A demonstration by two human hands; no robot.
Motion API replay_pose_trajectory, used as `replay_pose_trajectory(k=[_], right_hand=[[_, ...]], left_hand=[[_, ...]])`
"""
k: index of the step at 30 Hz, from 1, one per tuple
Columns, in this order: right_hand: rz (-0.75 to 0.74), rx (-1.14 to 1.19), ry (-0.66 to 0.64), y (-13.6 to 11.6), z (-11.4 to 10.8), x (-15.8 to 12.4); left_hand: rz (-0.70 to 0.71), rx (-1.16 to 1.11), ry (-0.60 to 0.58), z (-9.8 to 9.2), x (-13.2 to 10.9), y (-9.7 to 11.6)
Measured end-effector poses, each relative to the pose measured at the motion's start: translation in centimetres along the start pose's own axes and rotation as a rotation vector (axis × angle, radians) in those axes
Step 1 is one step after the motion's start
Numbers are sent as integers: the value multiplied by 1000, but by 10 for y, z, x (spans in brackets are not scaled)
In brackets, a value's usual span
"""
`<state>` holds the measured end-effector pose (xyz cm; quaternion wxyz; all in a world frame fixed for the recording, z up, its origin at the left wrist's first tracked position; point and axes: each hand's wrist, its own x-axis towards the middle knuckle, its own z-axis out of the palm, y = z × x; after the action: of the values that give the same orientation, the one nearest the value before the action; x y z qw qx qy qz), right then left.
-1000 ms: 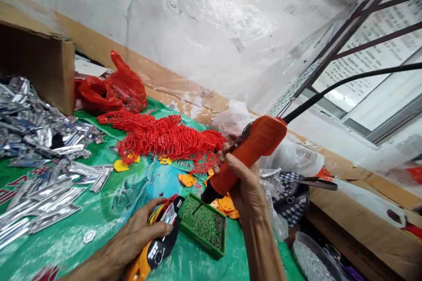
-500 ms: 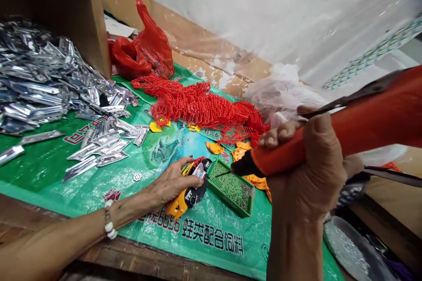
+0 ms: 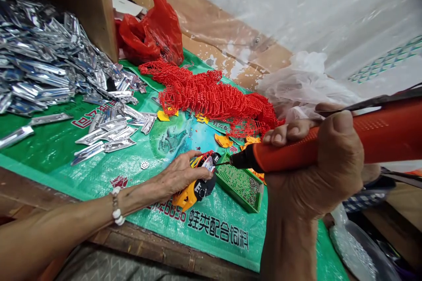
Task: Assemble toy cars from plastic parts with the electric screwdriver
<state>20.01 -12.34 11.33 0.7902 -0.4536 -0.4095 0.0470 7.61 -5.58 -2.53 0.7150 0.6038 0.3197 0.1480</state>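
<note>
My left hand (image 3: 181, 173) is closed around a yellow and black toy car (image 3: 185, 198) with red trim and white lettering, pressing it down on the green sheet. An orange-red electric screwdriver (image 3: 379, 138) with a black nose is gripped in my right hand (image 3: 316, 162). Its thin bit points left, level with the toy's upper right edge; whether it touches the toy I cannot tell. Just right of the toy sits a green tray (image 3: 238, 202) with a grid of holes and small screws heaped at its near right end.
Silver plastic parts (image 3: 42, 70) spill from a cardboard box (image 3: 107, 13) at left. Behind lie a red bag (image 3: 165, 26), red lattice pieces (image 3: 211, 96) and clear plastic bags (image 3: 303, 83). Orange parts (image 3: 223, 140) lie behind the tray. A small white wheel-shaped piece (image 3: 144, 165) is left of my hand.
The screwdriver's bit has moved from over the tray to the toy's right edge, and the tool is more level. My left hand keeps its hold. The camera view has shifted.
</note>
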Motion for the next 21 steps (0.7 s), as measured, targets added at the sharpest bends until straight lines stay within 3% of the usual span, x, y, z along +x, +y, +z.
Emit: replay_pose_trajectory(k=[3,11,21], right_hand=[[-13,-4,-17,1,2,0],[51,63,108,2,8,-2],[39,64,103,3,7,0]], left_hand=[[7,-10,4,1,0,0],[17,-26,-12,1,0,-1],[-1,-33,-8,3,-1,4]])
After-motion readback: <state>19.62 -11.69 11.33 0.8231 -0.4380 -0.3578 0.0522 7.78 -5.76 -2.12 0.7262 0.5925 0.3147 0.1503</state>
